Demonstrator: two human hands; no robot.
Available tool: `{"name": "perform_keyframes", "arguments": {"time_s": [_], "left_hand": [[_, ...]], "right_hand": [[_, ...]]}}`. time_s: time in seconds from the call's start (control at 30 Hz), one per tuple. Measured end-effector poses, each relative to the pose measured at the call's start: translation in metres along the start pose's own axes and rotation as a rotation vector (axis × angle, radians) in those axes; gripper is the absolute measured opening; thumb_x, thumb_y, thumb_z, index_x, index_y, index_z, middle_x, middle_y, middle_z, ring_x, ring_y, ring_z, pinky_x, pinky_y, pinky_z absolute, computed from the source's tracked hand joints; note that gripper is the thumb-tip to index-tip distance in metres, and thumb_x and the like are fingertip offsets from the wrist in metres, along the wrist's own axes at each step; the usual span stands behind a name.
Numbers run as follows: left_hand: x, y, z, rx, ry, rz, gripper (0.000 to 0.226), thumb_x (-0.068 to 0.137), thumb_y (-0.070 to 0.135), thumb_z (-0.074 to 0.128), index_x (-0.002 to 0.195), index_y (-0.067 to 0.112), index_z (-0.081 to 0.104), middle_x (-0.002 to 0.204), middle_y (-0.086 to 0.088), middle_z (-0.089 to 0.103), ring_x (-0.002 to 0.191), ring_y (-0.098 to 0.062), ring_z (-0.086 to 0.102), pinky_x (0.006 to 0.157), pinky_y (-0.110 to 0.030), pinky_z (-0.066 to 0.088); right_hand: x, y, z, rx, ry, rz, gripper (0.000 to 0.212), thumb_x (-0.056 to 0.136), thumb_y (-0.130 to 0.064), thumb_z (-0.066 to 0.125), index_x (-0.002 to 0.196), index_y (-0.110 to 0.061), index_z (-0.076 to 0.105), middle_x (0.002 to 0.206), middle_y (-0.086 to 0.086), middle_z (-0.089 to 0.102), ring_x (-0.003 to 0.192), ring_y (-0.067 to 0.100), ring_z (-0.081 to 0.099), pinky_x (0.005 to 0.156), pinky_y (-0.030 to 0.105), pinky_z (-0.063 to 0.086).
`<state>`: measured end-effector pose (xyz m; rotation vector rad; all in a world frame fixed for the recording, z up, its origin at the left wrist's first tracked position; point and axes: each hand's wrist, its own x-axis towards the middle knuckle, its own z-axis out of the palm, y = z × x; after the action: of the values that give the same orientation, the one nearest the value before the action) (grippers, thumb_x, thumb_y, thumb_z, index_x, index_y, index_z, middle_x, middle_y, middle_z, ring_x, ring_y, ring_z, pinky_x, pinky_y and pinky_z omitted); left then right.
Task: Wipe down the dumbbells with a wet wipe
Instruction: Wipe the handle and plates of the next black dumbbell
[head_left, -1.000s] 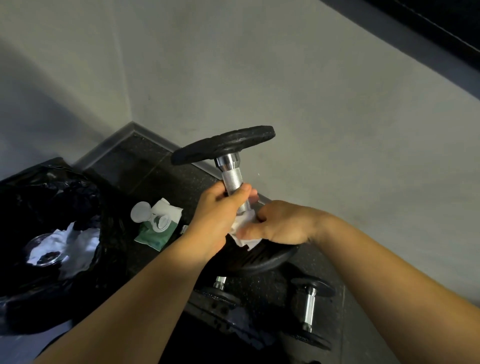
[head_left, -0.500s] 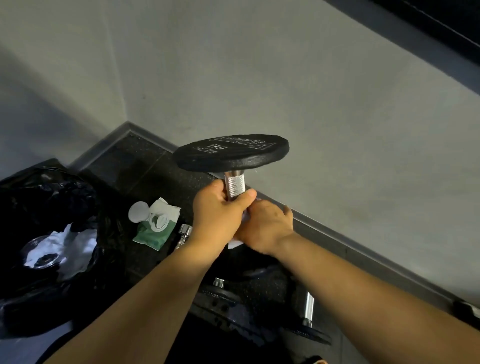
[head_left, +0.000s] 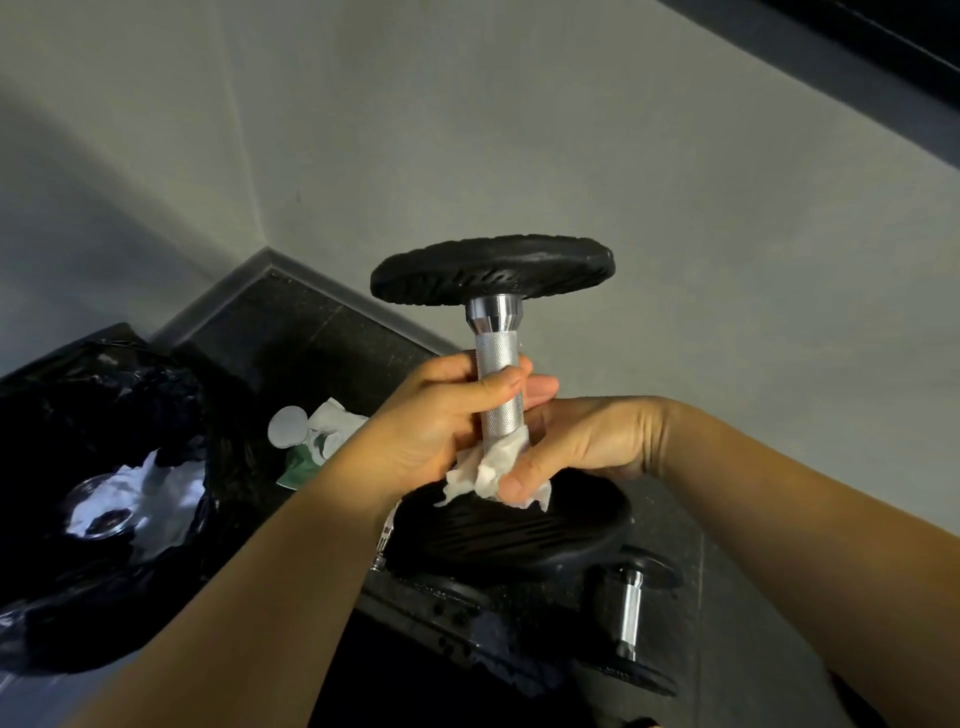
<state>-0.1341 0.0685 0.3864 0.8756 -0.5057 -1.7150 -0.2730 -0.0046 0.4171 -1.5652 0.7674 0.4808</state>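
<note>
the left hand (head_left: 431, 421) grips the upright dumbbell (head_left: 497, 374) mid-handle, over the floor (head_left: 291, 332); the right hand (head_left: 582, 441) pinches the wet wipe (head_left: 493, 470) round the handle's base. the damp handle could slip, dropping it onto the smaller dumbbell (head_left: 628, 618) below.

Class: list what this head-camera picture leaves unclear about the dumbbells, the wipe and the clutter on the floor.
- Head view, held dumbbell: lower handle hidden by the wet wipe, left hand and right hand.
- Head view, wipes pack: partly behind the left hand; label too small.
- Head view, bin bag: contents lost in shadow.
- Head view, floor dumbbell: plates merge with the dark floor.
</note>
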Motion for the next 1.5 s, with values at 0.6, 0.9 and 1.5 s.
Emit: {"name": "perform_keyframes", "arguments": {"time_s": [0.6,0.9,1.5], "left_hand": [[0.003,-0.010,-0.005,0.176,0.192,0.009,0.020,0.070,0.016,0.075,0.090,0.012,0.075,0.094,-0.011,0.075,0.092,-0.025,0.072,0.086,-0.040,0.056],[0.006,-0.011,0.002,-0.133,-0.071,-0.018,0.023,0.085,0.010,0.052,0.106,0.002,0.058,0.107,-0.020,0.069,0.104,-0.026,0.067,0.089,-0.035,0.055],[0.020,-0.015,0.012,-0.341,0.134,-0.126,0.031,0.081,0.050,0.059,0.086,0.021,0.051,0.068,-0.002,0.058,0.050,-0.012,0.053,0.053,-0.022,0.051]], "right_hand": [[0.010,0.001,0.019,0.002,0.145,0.068,0.023,0.077,-0.008,0.075,0.098,-0.010,0.065,0.088,0.001,0.070,0.083,0.011,0.067,0.081,0.026,0.053],[-0.010,0.002,0.010,-0.213,0.140,0.155,0.029,0.079,-0.030,0.075,0.101,-0.012,0.068,0.085,-0.002,0.070,0.085,0.012,0.068,0.081,0.027,0.051],[-0.026,0.008,0.013,-0.230,0.251,0.093,0.025,0.081,-0.042,0.070,0.098,-0.024,0.071,0.092,-0.009,0.071,0.090,0.006,0.065,0.091,0.024,0.049]]}}
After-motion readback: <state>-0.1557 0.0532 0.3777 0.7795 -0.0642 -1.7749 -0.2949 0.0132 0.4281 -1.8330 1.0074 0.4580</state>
